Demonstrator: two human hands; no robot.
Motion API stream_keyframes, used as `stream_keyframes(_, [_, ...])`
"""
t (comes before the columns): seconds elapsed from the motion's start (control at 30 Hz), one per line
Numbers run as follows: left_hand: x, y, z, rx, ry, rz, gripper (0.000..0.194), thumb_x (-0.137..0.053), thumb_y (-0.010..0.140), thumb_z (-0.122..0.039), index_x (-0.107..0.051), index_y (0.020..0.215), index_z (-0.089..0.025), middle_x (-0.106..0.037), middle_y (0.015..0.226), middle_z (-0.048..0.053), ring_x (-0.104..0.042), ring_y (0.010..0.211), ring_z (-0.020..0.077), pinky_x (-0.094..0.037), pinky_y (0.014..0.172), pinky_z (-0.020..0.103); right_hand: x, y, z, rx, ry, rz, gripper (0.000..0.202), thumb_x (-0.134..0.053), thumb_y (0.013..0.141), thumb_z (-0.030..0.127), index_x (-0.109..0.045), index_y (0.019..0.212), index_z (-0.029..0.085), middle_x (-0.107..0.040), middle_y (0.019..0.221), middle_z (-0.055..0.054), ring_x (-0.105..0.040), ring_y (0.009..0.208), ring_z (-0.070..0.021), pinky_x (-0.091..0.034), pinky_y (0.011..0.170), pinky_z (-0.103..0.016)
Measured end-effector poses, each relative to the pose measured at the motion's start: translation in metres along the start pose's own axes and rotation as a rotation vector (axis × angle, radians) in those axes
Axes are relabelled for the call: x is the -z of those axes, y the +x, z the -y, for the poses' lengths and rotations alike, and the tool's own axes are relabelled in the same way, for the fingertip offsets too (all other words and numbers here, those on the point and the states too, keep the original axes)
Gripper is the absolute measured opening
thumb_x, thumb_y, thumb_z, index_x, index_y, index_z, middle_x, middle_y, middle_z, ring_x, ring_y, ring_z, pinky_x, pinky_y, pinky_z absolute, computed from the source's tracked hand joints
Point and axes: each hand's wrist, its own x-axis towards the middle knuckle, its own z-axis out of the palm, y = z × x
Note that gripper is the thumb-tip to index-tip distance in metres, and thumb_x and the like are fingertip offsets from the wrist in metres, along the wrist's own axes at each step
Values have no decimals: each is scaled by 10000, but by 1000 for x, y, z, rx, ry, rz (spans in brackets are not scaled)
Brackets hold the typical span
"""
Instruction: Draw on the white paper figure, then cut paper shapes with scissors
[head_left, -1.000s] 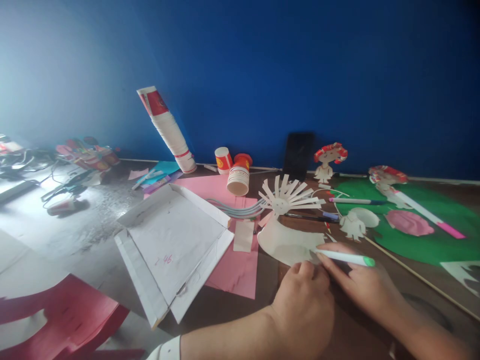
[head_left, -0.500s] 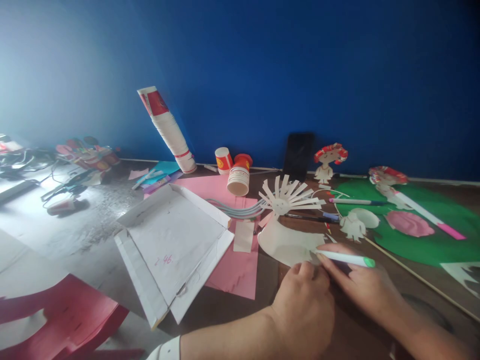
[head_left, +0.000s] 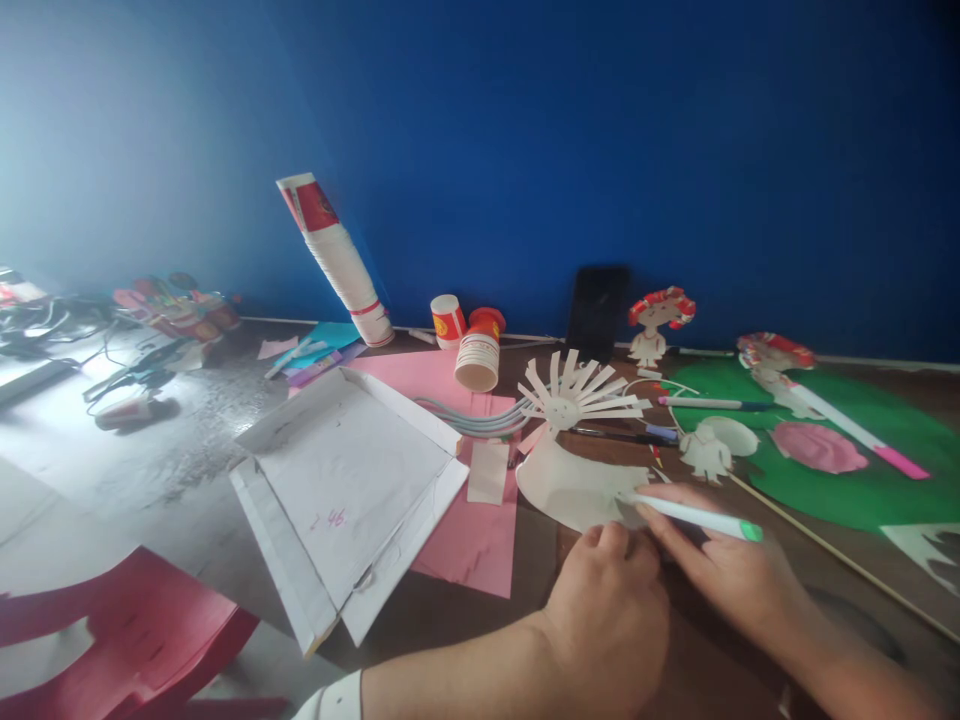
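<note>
My right hand (head_left: 724,555) grips a white marker (head_left: 697,515) with a green end, its tip on a curved white paper piece (head_left: 566,490). My left hand (head_left: 611,610) is closed at the near edge of that paper, its fingertips mostly hidden. Just beyond the curved piece lies a paper cutout (head_left: 561,410) with a small drawn face and long white strips fanning out from its head. Right of it are a dark pen (head_left: 622,435) and a small white paper doll dress (head_left: 705,453).
Left of my hands sits a shallow white box (head_left: 352,490) over pink paper (head_left: 487,550). Paper cups (head_left: 478,362) and a leaning cup stack (head_left: 337,260) stand by the blue wall. On the right, green paper (head_left: 885,400) carries a pink-capped marker (head_left: 855,430); a thin stick (head_left: 832,550) lies nearby.
The marker in my right hand has shifted slightly, its tip moving left on the white paper and its green end a little right and down. My left hand stays in place.
</note>
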Motion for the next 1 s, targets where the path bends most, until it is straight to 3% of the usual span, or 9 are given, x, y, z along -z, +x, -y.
stream_keyframes(1.0, [-3,-1,0,-17,-21,-1,269,-623,984,-344,-832,973,-175,-680,993,113,-543,1076,277,-439,916,408,-3,1,-3,-55,-20,70,377,-536,1010,563,-764,1045,266,-871,1020,-68,-844,916,-301,-682,824,-404])
